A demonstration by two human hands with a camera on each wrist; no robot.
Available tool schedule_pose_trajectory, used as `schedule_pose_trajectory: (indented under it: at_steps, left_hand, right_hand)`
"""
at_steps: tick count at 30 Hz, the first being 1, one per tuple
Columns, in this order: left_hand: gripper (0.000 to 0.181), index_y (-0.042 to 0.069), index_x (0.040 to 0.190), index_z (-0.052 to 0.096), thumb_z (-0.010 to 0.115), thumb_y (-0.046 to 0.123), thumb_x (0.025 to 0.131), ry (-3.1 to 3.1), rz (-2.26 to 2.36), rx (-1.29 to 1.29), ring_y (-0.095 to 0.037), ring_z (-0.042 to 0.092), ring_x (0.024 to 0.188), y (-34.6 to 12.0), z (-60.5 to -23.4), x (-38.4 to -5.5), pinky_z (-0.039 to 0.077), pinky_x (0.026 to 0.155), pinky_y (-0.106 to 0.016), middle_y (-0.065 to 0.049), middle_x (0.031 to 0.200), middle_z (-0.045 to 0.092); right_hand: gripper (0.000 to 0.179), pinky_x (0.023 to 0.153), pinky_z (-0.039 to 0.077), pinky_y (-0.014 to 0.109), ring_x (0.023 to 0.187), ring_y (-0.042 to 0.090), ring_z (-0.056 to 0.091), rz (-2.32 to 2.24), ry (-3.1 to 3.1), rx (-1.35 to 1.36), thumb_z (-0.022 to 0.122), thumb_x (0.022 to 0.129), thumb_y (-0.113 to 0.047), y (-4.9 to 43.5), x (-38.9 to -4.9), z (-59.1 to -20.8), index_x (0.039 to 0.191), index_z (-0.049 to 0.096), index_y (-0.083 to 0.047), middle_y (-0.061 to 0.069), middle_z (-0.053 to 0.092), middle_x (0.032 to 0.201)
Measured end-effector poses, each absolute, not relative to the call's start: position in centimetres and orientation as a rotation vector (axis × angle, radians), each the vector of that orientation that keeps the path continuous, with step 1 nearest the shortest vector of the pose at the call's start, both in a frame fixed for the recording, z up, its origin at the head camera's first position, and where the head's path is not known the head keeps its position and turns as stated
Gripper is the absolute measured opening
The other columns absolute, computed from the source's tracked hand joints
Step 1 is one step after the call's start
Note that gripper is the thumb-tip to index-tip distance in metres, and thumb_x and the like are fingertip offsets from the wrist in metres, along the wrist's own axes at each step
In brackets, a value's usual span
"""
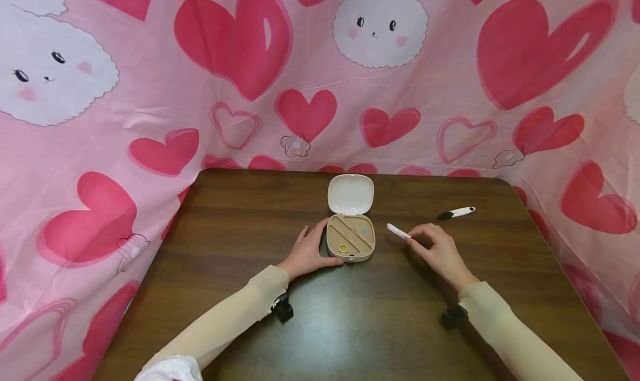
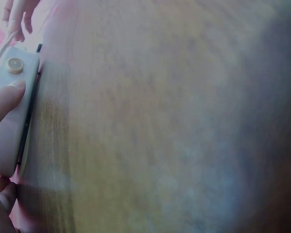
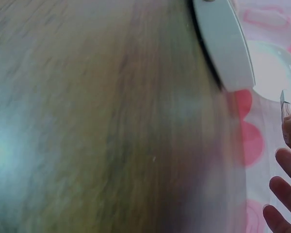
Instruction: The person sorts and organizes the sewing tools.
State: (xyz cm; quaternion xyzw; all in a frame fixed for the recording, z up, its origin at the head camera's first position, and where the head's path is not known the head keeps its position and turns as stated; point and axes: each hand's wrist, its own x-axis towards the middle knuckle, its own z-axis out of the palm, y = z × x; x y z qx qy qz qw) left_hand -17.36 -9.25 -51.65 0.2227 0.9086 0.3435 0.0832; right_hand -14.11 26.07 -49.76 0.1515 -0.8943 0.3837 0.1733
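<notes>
A small cream case [image 1: 351, 254] stands on the table with its white lid [image 1: 351, 194] raised. Its tan inside has diagonal dividers; a yellow ring [image 1: 343, 249] lies in the front left part and a tiny blue piece [image 1: 364, 231] at the right. My left hand [image 1: 311, 252] holds the case by its left side, thumb along the front wall below the round button [image 2: 15, 65]. To the right of the case, my right hand [image 1: 440, 250] pinches a slim, flat, pale pink-and-white stick [image 1: 398, 231] between thumb and index finger. Its other fingers are spread apart in the right wrist view.
A small white-and-black handled tool [image 1: 456, 212] lies at the back right of the brown wooden table [image 1: 330, 336]. Pink cloth [image 1: 310, 48] with hearts and white animal faces hangs behind and beside the table.
</notes>
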Motion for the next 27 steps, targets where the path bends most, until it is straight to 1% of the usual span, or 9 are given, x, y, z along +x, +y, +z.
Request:
schedule_pose_trajectory:
  at_steps: [6,12,19,24,27]
  left_hand:
    - [0.113,0.01,0.164,0.026,0.089,0.049,0.079,2.698,1.03,0.658,-0.021,0.041,0.15,-9.3,-51.6,-17.5,0.009,0.128,-0.053,-0.007,0.165,0.039]
    - [0.113,0.009,0.163,0.027,0.089,0.049,0.079,2.696,1.034,0.665,-0.023,0.042,0.149,-9.3,-51.5,-17.7,0.009,0.128,-0.055,-0.009,0.165,0.04]
    - [0.113,0.01,0.163,0.026,0.089,0.05,0.079,2.714,1.011,0.667,-0.021,0.043,0.148,-9.4,-51.6,-17.9,0.009,0.129,-0.053,-0.007,0.165,0.04]
    - [0.113,0.01,0.164,0.025,0.089,0.05,0.079,2.709,1.006,0.662,-0.022,0.043,0.148,-9.4,-51.5,-17.9,0.008,0.129,-0.052,-0.008,0.165,0.04]
    - [0.114,0.01,0.164,0.025,0.089,0.05,0.079,2.71,0.992,0.66,-0.022,0.043,0.148,-9.4,-51.4,-17.9,0.008,0.129,-0.051,-0.008,0.165,0.04]
  right_hand:
    - [0.017,0.079,0.042,0.021,0.093,0.013,0.057,1.099,-2.56,0.42,0.084,0.086,-0.004,25.0,-14.4,-49.3,0.097,0.076,-0.013,0.0,0.072,0.095]
    - [0.016,0.076,0.043,0.021,0.09,0.012,0.055,1.117,-2.579,0.433,0.084,0.086,-0.005,23.8,-14.5,-48.8,0.097,0.076,-0.013,-0.003,0.071,0.091]
    - [0.016,0.077,0.046,0.029,0.093,0.016,0.057,1.142,-2.576,0.491,0.084,0.087,-0.007,22.4,-14.6,-48.2,0.096,0.076,-0.017,-0.007,0.07,0.091]
    - [0.015,0.083,0.046,0.024,0.099,0.015,0.058,1.16,-2.593,0.511,0.083,0.088,-0.008,21.5,-14.7,-47.8,0.098,0.076,-0.016,-0.005,0.072,0.099]
    - [0.015,0.085,0.046,0.021,0.101,0.014,0.059,1.172,-2.586,0.523,0.084,0.088,-0.008,21.0,-14.8,-47.8,0.098,0.076,-0.017,-0.005,0.072,0.101]
